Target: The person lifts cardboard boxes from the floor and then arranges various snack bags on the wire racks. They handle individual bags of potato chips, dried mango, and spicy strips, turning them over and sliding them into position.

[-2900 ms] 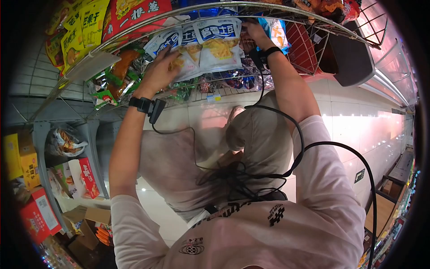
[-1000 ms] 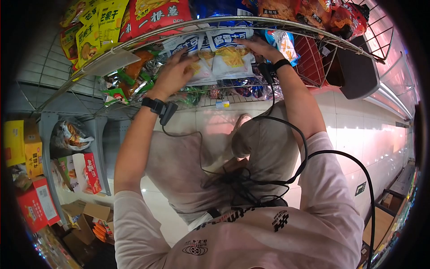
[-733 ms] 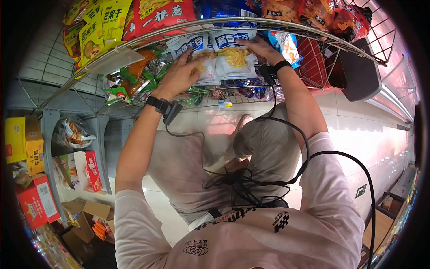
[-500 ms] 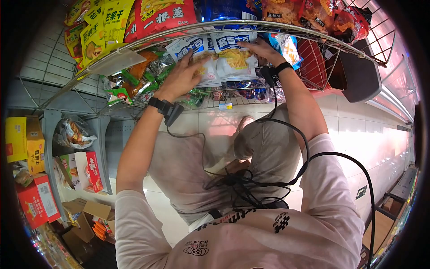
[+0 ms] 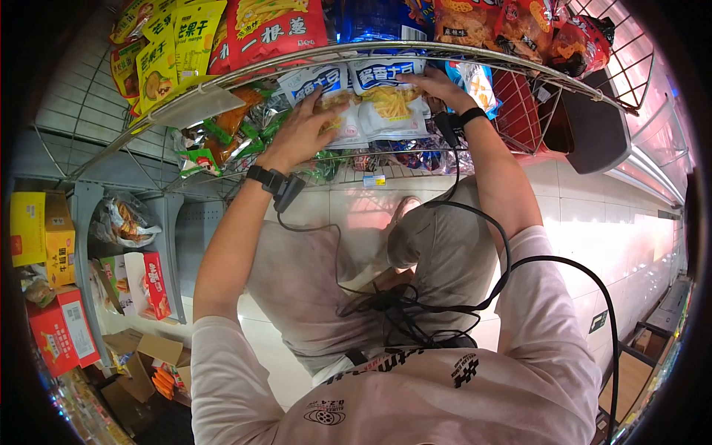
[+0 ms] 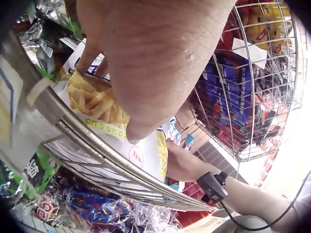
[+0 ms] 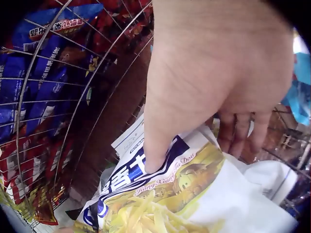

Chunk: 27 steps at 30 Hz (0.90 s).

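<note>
Two white-and-blue potato snack bags printed with fries stand side by side in a wire basket: the left snack bag and the right snack bag. My left hand lies over the left bag with fingers spread, fingertips on its front; the left wrist view has the thumb low on the bag. At the right bag's upper right side is my right hand. It pinches this bag, thumb on the printed front and the other fingers behind the edge, partly hidden.
A metal rim of an upper basket crosses above the hands; yellow dried mango bags and a red snack bag stand behind it. A blue-and-white bag is right of the right hand. A black cable hangs off the right arm.
The head view has shifted, so everything sits further right and lower. Three white bag fronts overlapped 2.9 seconds ago; now two show side by side. Both hands have stayed at the bags.
</note>
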### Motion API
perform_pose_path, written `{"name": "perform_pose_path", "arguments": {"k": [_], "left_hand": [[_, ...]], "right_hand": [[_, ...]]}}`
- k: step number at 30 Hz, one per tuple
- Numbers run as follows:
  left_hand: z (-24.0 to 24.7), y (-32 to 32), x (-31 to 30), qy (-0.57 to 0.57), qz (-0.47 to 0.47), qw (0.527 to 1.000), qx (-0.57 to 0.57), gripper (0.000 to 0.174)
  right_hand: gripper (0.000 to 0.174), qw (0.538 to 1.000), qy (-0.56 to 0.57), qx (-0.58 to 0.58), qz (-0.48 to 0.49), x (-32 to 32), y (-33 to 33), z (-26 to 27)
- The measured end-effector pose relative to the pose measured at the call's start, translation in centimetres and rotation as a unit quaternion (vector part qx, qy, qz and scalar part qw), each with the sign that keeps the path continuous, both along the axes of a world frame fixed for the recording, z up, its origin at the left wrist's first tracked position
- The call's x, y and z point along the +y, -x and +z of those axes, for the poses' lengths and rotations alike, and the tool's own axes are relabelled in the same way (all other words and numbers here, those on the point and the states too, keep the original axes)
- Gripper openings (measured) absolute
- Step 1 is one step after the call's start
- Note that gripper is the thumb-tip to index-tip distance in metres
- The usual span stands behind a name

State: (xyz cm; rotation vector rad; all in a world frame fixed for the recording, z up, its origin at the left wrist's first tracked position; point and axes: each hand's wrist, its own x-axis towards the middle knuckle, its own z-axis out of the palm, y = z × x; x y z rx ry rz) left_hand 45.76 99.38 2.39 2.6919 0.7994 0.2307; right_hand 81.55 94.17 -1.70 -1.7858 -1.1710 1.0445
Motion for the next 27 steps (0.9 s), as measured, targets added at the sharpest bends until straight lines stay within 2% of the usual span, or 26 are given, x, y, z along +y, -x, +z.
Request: {"name": "perform_pose_path", "arguments": {"k": [8,10,12,14,17,19,20,22,23,24,25,27], "left_hand": [[0.3,0.0,0.2,0.0,0.001,1.0,-0.006,0.053],[0.8,0.0,0.1,0.025,0.023,0.998,-0.045,0.052],[0.7,0.1,0.3,0.025,0.048,0.996,-0.069,0.051],[0.3,0.3,1.0,0.024,0.074,0.993,-0.094,0.051],[-0.4,0.7,1.8,-0.034,0.105,0.987,-0.115,0.058],[0.1,0.7,1.3,-0.003,0.249,0.967,-0.046,0.066],[0.1,0.8,1.2,-0.003,0.249,0.967,-0.046,0.066],[0.2,1.0,1.1,0.023,0.316,0.948,0.04,0.081],[0.1,1.2,1.4,0.022,0.315,0.948,0.04,0.081],[0.1,1.4,1.6,0.079,0.306,0.948,0.039,0.083],[0.1,1.5,1.7,0.135,0.296,0.945,0.039,0.084],[0.5,1.4,1.4,0.154,0.291,0.944,0.035,0.084]], "right_hand": [[0.065,0.998,-0.034,-0.057,-0.018,0.5,0.1,-0.3],[0.064,0.997,-0.039,-0.061,-0.024,0.4,0.1,-0.1],[0.062,0.999,0.015,-0.041,-0.017,0.2,-0.2,0.2],[0.061,0.999,0.021,-0.041,-0.02,0.2,-0.2,0.2],[0.061,0.999,0.016,-0.048,-0.014,0.9,-1.2,-1.4],[0.062,0.998,0.004,-0.056,-0.006,1.1,-1.3,-1.7],[0.065,0.998,0.017,-0.056,-0.007,1.2,-1.5,-1.8],[0.068,0.998,0.028,-0.057,-0.01,0.9,-1.2,-1.3],[0.072,0.998,0.005,-0.063,-0.015,0.6,-0.9,-1.2],[0.075,0.997,-0.018,-0.069,-0.02,0.3,-0.7,-0.9],[0.075,0.997,-0.018,-0.069,-0.021,0.1,-0.5,-0.5],[0.081,0.999,0.027,-0.038,-0.013,-0.1,-0.4,0.0]]}}
